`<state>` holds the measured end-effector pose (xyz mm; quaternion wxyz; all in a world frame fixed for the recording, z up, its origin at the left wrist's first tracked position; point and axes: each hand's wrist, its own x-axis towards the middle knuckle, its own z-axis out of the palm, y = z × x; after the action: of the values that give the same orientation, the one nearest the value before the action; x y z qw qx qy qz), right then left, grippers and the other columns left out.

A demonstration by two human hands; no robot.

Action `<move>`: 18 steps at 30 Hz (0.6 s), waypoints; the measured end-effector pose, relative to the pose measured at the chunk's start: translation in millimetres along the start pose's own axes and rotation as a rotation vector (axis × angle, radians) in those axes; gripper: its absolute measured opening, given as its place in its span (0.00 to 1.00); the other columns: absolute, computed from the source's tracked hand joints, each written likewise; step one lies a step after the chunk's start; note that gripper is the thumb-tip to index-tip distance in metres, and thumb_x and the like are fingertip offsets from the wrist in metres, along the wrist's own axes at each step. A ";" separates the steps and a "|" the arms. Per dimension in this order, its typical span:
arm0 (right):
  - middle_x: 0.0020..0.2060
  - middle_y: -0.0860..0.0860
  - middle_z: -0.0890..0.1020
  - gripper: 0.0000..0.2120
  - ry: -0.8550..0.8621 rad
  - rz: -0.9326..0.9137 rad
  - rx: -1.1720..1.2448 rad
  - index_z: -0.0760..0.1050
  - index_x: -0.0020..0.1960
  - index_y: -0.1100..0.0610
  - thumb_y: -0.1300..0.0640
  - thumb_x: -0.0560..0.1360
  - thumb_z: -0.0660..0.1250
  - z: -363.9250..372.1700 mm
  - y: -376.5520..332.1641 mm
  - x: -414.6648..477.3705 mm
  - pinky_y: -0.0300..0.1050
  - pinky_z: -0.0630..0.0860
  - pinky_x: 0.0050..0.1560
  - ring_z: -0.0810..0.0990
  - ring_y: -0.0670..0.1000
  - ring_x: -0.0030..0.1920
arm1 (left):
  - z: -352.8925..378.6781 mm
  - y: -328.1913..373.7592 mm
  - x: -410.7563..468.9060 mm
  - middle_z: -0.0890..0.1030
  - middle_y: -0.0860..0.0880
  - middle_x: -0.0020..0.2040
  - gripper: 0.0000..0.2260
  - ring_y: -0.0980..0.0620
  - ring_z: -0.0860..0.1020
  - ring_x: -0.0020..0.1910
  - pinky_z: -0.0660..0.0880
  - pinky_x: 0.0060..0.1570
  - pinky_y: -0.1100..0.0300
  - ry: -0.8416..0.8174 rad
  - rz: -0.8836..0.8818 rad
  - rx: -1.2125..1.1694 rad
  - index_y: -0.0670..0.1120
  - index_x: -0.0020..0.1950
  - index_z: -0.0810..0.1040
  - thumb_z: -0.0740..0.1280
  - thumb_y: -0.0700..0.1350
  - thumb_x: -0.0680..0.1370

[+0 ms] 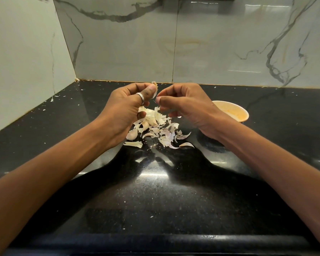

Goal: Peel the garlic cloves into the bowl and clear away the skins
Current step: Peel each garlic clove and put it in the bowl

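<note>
Black speckled polished stone table (155,191) against grey marble-veined wall tiles. At frame centre, the left hand (129,106) grips a pale, partly skinned garlic clove (155,89) between thumb and fingers; the right hand (185,104) has thumb and forefinger pinched at the clove's lower tip, actual grip on the skin not discernible. Loose papery white skins (163,132) with whole cloves lie on the table below the hands; a round orange bowl (235,112) stands centre right, partly behind the right hand.

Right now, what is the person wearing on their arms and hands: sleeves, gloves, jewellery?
Nothing covers either forearm: no sleeves reach into view, and there are no gloves, watch or bracelet. The left hand has a plain silver-coloured ring on the thumb. The right hand shows no ring.
</note>
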<state>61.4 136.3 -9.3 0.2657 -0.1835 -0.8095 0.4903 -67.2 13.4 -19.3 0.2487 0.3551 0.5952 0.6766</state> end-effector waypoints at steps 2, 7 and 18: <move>0.46 0.56 0.87 0.09 0.007 -0.037 -0.003 0.84 0.52 0.58 0.52 0.76 0.75 2.6 0.0 -1.0 0.43 0.79 0.45 0.85 0.54 0.47 | 0.8 -0.4 -0.4 0.83 0.52 0.47 0.05 0.55 0.75 0.47 0.73 0.45 0.58 -0.005 0.004 0.004 0.52 0.50 0.84 0.72 0.50 0.77; 0.45 0.59 0.87 0.05 0.008 -0.107 0.015 0.84 0.50 0.59 0.57 0.78 0.74 6.0 0.0 -3.8 0.40 0.78 0.43 0.83 0.49 0.43 | 2.5 0.1 -1.1 0.84 0.53 0.42 0.03 0.57 0.78 0.45 0.73 0.44 0.58 -0.016 -0.001 0.013 0.51 0.48 0.84 0.71 0.49 0.78; 0.39 0.56 0.86 0.05 0.148 -0.128 -0.029 0.84 0.43 0.57 0.60 0.78 0.72 -2.3 5.7 3.5 0.45 0.77 0.45 0.82 0.50 0.41 | 4.5 0.5 -1.7 0.83 0.53 0.41 0.08 0.59 0.77 0.39 0.75 0.38 0.63 -0.022 -0.032 0.061 0.46 0.53 0.84 0.70 0.48 0.79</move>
<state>60.3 142.5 -12.6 0.3532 -0.1709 -0.8047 0.4455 -62.6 14.9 -18.9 0.2551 0.3602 0.6184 0.6502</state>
